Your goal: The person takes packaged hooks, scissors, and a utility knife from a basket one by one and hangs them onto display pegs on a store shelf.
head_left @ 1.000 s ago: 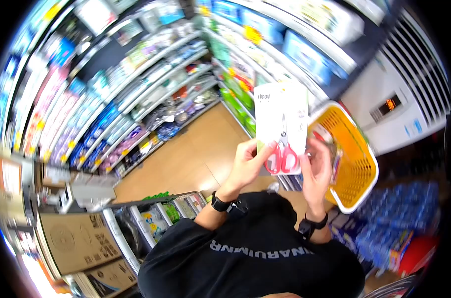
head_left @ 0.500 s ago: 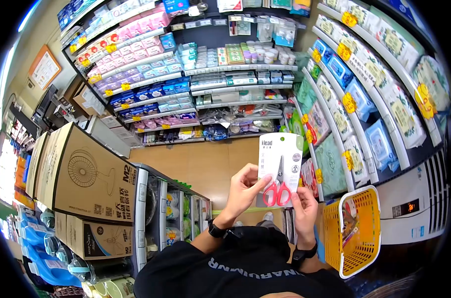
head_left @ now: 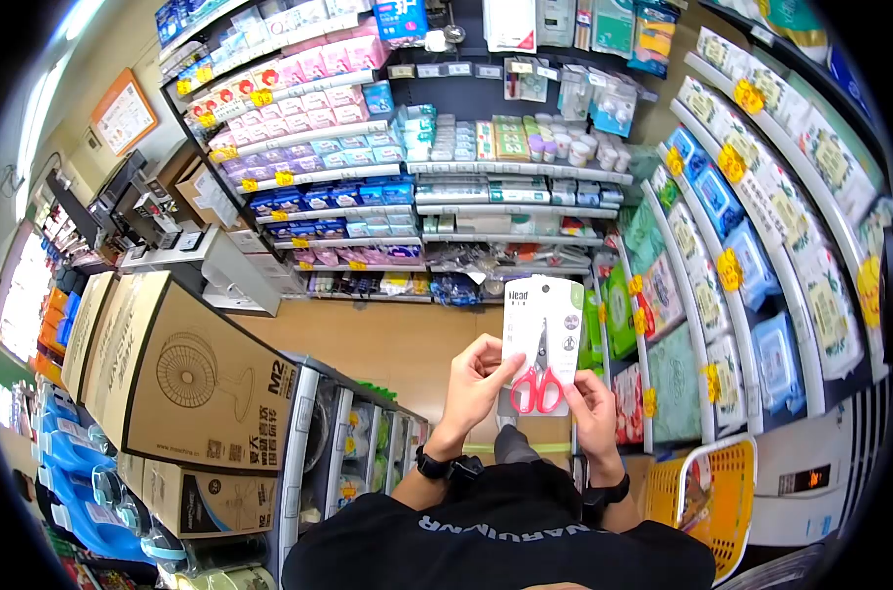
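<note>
A pair of red-handled scissors (head_left: 537,389) sits in a white blister card pack (head_left: 518,317), held upright in front of my body. My left hand (head_left: 479,385) pinches the pack's left edge, the thumb lying across its front near the handles. On the lower right edge, my right hand (head_left: 594,411) grips the card between thumb and fingers. Fingers behind the card are partly hidden. Dark bands circle both wrists.
A yellow basket (head_left: 732,501) stands at my right, beside shelves of tissue packs (head_left: 791,216). Boxed fans (head_left: 201,379) are stacked at my left on a shelf unit. Ahead, shelves (head_left: 515,168) hold many packaged goods above the tan floor (head_left: 368,339).
The view has shifted, with the shelves ahead now lower in it. The scissors pack has moved slightly left and down in view, still in both hands. A leg shows further forward below it.
</note>
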Action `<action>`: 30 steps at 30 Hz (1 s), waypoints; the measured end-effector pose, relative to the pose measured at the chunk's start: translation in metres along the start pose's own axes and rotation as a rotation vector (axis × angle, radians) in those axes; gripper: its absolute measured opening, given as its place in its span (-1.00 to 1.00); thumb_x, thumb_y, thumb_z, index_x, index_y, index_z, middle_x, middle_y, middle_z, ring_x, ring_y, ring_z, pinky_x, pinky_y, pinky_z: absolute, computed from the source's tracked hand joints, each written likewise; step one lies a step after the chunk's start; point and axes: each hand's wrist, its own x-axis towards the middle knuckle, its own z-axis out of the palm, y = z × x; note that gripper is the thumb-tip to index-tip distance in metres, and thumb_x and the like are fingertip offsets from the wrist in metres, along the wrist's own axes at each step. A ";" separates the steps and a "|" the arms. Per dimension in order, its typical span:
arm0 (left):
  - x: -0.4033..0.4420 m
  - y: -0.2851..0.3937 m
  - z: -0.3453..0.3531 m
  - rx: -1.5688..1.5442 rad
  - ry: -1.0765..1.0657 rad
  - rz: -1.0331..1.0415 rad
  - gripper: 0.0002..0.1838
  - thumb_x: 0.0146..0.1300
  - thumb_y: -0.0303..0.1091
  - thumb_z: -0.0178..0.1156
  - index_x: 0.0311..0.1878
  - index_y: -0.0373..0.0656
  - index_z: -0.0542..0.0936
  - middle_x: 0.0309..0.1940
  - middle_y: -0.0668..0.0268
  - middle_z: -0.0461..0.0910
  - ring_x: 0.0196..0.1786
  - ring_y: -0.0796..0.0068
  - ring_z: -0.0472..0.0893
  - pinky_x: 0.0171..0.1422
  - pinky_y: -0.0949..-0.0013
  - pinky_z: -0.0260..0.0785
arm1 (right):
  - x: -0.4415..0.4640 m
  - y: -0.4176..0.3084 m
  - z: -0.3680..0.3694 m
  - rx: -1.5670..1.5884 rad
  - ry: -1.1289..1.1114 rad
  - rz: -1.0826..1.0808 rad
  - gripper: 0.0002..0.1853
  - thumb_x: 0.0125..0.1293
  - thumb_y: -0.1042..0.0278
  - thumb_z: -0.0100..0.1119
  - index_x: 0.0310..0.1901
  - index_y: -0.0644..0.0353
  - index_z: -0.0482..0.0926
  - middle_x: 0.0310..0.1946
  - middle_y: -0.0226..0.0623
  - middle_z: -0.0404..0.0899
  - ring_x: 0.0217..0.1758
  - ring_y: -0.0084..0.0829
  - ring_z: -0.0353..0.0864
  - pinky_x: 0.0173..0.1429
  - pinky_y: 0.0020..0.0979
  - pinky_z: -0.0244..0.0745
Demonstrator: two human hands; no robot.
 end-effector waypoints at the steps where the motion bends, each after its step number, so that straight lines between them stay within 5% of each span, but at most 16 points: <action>1: 0.011 0.001 -0.001 -0.006 -0.001 0.022 -0.88 0.35 -0.50 0.30 -0.15 -0.28 0.56 -0.20 0.27 0.72 -0.17 0.71 0.65 -0.06 0.60 0.49 | 0.011 0.001 -0.001 0.025 -0.008 0.008 -0.88 0.47 0.51 0.09 -0.05 0.35 0.54 -0.17 -0.37 0.65 -0.12 -0.67 0.57 0.01 -0.59 0.42; 14: 0.147 -0.009 0.011 0.068 0.069 0.123 -0.79 0.37 -0.53 0.25 0.02 -0.32 0.53 -0.10 0.27 0.68 -0.01 0.62 0.64 0.11 0.54 0.48 | 0.164 0.010 -0.051 0.060 -0.148 0.008 -0.86 0.46 0.50 0.11 -0.04 0.35 0.56 -0.16 -0.37 0.65 -0.12 -0.69 0.57 0.01 -0.60 0.45; 30: 0.259 -0.046 -0.007 0.102 0.161 0.049 -0.70 0.33 -0.58 0.26 0.09 -0.29 0.48 -0.06 0.32 0.58 -0.05 0.67 0.58 0.04 0.57 0.47 | 0.269 0.051 -0.073 0.026 -0.128 0.144 -0.86 0.46 0.50 0.13 -0.06 0.38 0.58 -0.17 -0.33 0.69 -0.14 -0.69 0.60 -0.01 -0.60 0.47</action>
